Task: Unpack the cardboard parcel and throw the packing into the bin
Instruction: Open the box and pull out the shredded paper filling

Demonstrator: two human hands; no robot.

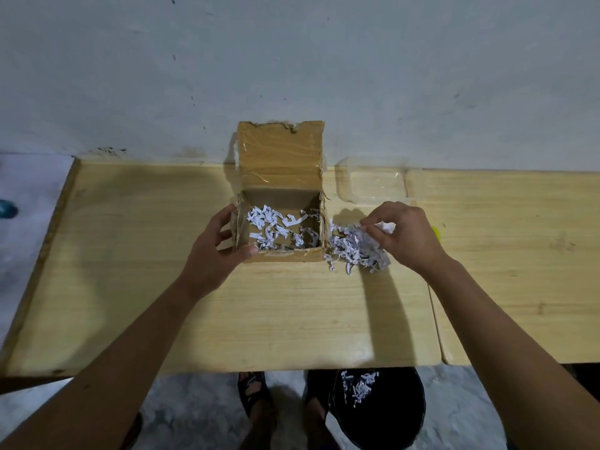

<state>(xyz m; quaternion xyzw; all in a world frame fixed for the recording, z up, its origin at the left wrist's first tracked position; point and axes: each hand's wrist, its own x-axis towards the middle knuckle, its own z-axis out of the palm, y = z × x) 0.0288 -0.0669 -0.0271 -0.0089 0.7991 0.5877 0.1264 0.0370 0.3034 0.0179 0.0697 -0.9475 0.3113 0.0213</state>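
Left hand (216, 251) clasping box (281, 228) corner; right hand (401, 237) pinching shreds (354, 248) beside box. Risk: loose strips spilling short of bin (383, 414) in transit.

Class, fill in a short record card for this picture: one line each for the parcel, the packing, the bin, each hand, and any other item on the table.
parcel: cardboard box, lid flap up, on the wooden table
packing in box: shredded paper, thin layer
packing outside: heap of shreds right of the box
bin: black bin on the floor, some shreds inside
left hand: holds the box's left near corner
right hand: fingers pinching the heap
other: clear plastic tray behind the heap
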